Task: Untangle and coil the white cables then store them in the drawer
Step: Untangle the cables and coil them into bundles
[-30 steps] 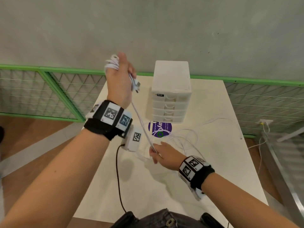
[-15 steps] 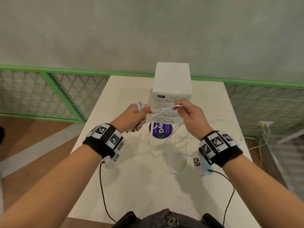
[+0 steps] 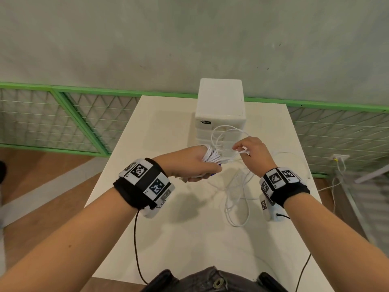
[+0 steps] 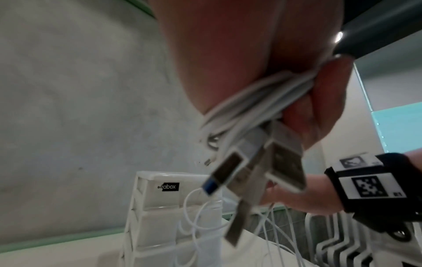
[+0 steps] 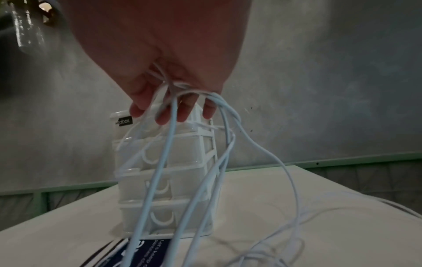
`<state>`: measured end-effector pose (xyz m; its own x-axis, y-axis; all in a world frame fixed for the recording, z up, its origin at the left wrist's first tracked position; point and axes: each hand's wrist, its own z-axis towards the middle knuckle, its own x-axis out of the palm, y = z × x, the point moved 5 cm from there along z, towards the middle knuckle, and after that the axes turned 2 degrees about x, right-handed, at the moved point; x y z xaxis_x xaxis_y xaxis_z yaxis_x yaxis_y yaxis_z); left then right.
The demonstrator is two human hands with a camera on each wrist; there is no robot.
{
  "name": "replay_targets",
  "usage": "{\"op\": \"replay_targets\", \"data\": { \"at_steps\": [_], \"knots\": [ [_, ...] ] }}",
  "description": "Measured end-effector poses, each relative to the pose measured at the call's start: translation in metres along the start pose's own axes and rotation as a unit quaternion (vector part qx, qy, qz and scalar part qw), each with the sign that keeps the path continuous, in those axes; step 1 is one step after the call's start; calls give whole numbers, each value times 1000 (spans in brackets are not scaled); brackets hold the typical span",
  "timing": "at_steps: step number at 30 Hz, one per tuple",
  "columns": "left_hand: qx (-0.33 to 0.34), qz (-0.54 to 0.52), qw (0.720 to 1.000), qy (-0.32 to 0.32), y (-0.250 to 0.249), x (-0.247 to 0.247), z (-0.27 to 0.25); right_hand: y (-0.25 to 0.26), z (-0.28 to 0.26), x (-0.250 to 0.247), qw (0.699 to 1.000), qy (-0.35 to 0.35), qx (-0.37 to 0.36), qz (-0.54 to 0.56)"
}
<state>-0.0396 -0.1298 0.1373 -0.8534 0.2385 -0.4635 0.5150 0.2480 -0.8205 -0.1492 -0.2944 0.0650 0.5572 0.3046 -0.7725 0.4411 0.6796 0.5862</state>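
My left hand holds a coil of white cables wound round its fingers, just in front of the white drawer unit. In the left wrist view the coil crosses the palm and several USB plugs dangle below it. My right hand pinches a few loose cable strands close beside the coil. From it, long strands hang in front of the drawers, all of them closed. More loose cable lies looped on the table.
The white table carries a purple sticker in front of the drawer unit. A green mesh fence runs behind it and a wall socket sits at the right. Black wrist-camera cords trail toward me.
My left hand came down from high up with the coil to drawer height. My right hand rose from the table with strands and moved in close to the coil.
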Motion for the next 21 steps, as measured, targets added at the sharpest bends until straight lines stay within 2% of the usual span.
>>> {"op": "replay_targets", "data": {
  "at_steps": [3,5,7,9,11,13,16,19,21],
  "knots": [
    [1,-18,1000,1,-4,-3,1,0,0,-11,999,-51,-5,17],
    [10,-42,999,-21,0,-7,1,-4,1,-22,995,-102,-3,-8],
    [18,-101,994,-46,6,-13,0,-15,1,-27,991,-124,27,-39],
    [33,-153,985,-70,6,-20,-2,-24,-2,-24,991,-106,34,-74],
    [63,-200,973,-99,1,-30,-5,-29,-8,-13,992,-70,7,-104],
    [92,-252,953,-142,-5,-45,-8,-34,-17,1,995,-43,1,-89],
    [131,-304,920,-211,-11,-68,-12,-42,-30,15,999,-22,47,2],
    [137,-304,908,-254,-10,-76,-12,-44,-42,27,990,84,101,50],
    [138,-323,895,-275,-6,-79,-12,-45,-48,26,986,104,123,50]
  ]
}}
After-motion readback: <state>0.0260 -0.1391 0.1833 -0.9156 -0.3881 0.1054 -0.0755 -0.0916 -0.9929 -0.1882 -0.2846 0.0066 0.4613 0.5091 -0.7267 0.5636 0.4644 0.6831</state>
